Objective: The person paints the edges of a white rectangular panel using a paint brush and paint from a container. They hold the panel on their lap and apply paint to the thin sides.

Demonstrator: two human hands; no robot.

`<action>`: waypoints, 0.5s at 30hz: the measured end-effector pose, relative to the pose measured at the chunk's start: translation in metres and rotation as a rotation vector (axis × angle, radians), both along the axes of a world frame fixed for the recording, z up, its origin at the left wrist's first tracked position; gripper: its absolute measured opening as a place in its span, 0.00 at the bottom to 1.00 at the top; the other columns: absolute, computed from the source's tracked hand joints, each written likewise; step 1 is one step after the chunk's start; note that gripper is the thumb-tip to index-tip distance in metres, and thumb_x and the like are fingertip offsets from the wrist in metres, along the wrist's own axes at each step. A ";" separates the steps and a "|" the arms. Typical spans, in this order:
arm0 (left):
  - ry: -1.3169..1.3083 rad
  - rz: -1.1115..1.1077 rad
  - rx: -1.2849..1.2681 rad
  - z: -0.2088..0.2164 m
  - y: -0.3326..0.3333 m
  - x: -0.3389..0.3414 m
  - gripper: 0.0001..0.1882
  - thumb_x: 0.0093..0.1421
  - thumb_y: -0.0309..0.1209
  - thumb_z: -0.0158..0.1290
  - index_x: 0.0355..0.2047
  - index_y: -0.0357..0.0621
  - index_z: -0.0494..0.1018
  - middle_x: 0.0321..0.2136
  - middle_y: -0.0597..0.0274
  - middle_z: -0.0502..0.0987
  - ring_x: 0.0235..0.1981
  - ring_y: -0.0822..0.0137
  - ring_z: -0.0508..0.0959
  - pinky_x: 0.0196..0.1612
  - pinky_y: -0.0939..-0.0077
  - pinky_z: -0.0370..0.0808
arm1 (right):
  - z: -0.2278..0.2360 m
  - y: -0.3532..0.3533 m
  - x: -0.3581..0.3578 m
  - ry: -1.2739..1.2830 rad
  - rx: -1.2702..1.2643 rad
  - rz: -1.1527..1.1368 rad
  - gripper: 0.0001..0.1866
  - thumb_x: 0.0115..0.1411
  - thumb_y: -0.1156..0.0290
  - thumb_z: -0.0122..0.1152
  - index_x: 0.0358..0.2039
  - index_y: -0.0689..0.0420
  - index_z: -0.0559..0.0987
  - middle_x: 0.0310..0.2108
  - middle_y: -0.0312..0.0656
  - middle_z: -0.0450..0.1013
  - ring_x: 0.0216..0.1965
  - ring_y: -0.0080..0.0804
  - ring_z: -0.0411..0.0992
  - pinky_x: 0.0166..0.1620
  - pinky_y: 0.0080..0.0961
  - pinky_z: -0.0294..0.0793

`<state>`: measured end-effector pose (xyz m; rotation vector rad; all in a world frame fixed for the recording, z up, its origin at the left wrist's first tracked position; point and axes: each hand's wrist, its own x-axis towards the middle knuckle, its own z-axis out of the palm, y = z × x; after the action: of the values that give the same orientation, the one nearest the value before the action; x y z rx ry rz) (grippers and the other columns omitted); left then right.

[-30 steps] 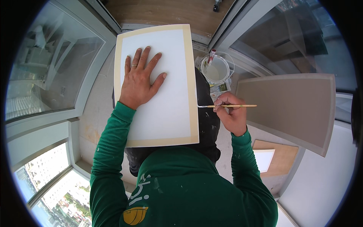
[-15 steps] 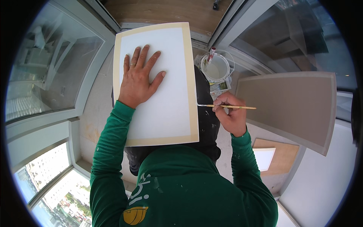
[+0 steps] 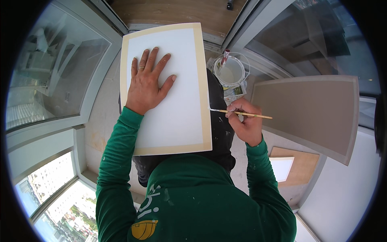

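Observation:
A white rectangular panel [image 3: 173, 121] with strips of pale yellow masking tape along its borders lies across my lap. My left hand [image 3: 148, 82] rests flat on its upper left part, fingers spread, with a ring on one finger. To the right of the panel, my right hand [image 3: 245, 121] pinches a thin paintbrush [image 3: 258, 116] with a wooden handle. White paint coats the brush tip, which meets the panel's right edge a little below mid-height. Under the panel show my dark, paint-spotted trousers [image 3: 221, 133].
A white paint bucket [image 3: 229, 71] with a red-handled brush [image 3: 225, 57] stands on printed paper beyond my right knee. A large grey-brown panel [image 3: 310, 111] leans at the right. Below it lies a brown board [image 3: 300, 167] bearing a smaller white panel [image 3: 281, 168]. Glass doors [image 3: 60, 68] flank the space.
The brush tip has moved slightly up along the panel's right edge, and the brush now slants more. My left hand has stayed in place on the panel.

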<state>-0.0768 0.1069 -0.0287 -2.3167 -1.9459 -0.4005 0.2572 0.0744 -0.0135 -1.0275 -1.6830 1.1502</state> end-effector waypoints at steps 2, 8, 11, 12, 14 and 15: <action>0.008 0.006 -0.010 0.001 0.000 0.000 0.33 0.71 0.55 0.50 0.72 0.58 0.69 0.76 0.47 0.61 0.78 0.40 0.57 0.79 0.35 0.45 | 0.003 -0.002 0.003 -0.023 -0.011 0.025 0.06 0.56 0.84 0.62 0.34 0.61 0.78 0.25 0.36 0.78 0.24 0.18 0.73 0.28 0.18 0.69; -0.002 0.001 -0.001 -0.001 0.001 0.000 0.34 0.71 0.56 0.51 0.72 0.58 0.70 0.76 0.46 0.62 0.78 0.39 0.57 0.78 0.33 0.45 | 0.007 0.001 0.004 0.030 -0.038 0.048 0.05 0.57 0.84 0.61 0.33 0.61 0.77 0.25 0.37 0.77 0.24 0.18 0.73 0.28 0.19 0.69; -0.005 0.002 -0.003 0.000 0.001 0.001 0.34 0.71 0.57 0.51 0.72 0.58 0.70 0.75 0.45 0.62 0.78 0.38 0.57 0.78 0.33 0.45 | -0.002 0.009 -0.003 0.057 -0.001 -0.003 0.05 0.58 0.84 0.61 0.34 0.62 0.77 0.26 0.38 0.78 0.25 0.19 0.73 0.29 0.20 0.70; -0.007 0.001 -0.005 0.000 0.001 0.001 0.34 0.71 0.57 0.51 0.72 0.58 0.70 0.75 0.45 0.62 0.78 0.38 0.57 0.78 0.32 0.45 | -0.005 0.012 -0.005 0.057 0.003 -0.019 0.05 0.58 0.84 0.62 0.34 0.62 0.77 0.27 0.38 0.78 0.25 0.19 0.74 0.29 0.20 0.70; -0.008 0.000 -0.006 -0.001 0.001 0.000 0.34 0.71 0.56 0.51 0.72 0.58 0.70 0.75 0.45 0.62 0.78 0.38 0.57 0.78 0.32 0.45 | -0.009 0.018 -0.007 0.046 0.017 -0.044 0.05 0.59 0.84 0.62 0.35 0.61 0.77 0.28 0.38 0.79 0.26 0.19 0.75 0.30 0.20 0.72; -0.006 0.001 -0.004 -0.002 0.001 0.000 0.34 0.71 0.56 0.51 0.72 0.58 0.70 0.75 0.45 0.62 0.78 0.38 0.57 0.78 0.32 0.45 | -0.010 0.020 -0.007 0.036 0.025 -0.053 0.05 0.59 0.84 0.62 0.35 0.61 0.77 0.29 0.38 0.80 0.27 0.20 0.76 0.30 0.20 0.72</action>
<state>-0.0772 0.1079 -0.0311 -2.3198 -1.9519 -0.4050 0.2497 0.0948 -0.0240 -1.0235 -1.6288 1.1042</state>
